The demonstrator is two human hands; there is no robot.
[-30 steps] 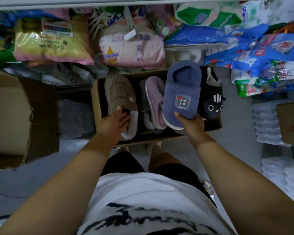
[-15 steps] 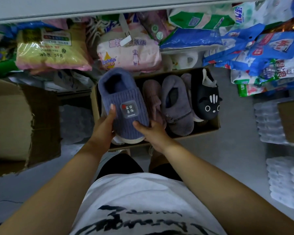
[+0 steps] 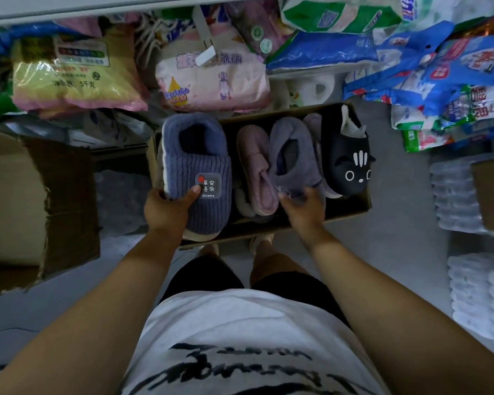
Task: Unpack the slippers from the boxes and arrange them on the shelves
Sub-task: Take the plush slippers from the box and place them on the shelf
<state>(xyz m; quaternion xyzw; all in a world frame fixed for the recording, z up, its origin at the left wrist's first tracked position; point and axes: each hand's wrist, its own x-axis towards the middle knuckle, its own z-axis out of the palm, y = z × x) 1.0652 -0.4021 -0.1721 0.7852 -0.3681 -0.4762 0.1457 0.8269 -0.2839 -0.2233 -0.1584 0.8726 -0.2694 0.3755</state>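
At the left edge of the frame a big open cardboard carton (image 3: pixel 26 195) stands on the floor, and above it, upper left, lies a yellow bag (image 3: pixel 69 72). In the middle sits the low slipper box (image 3: pixel 345 215), with a pink bag (image 3: pixel 211 81) just behind it. My left hand (image 3: pixel 166 209) grips the blue ribbed slipper (image 3: pixel 197 155) at its toe end, at the left end of the box: my thumb is pressed beside its label patch and my fingers are curled round its left edge. Next to it a pink slipper (image 3: pixel 257 166) lies on its side. My right hand (image 3: pixel 303 206) pinches the toe of the grey-purple slipper (image 3: pixel 291 155), fingers clamped on the plush. A black cat-face slipper (image 3: pixel 345 163) fills the right end of the box. Blue packs (image 3: pixel 411 58) pile up in the upper right, and wrapped white rolls (image 3: pixel 468 295) stack along the right edge.
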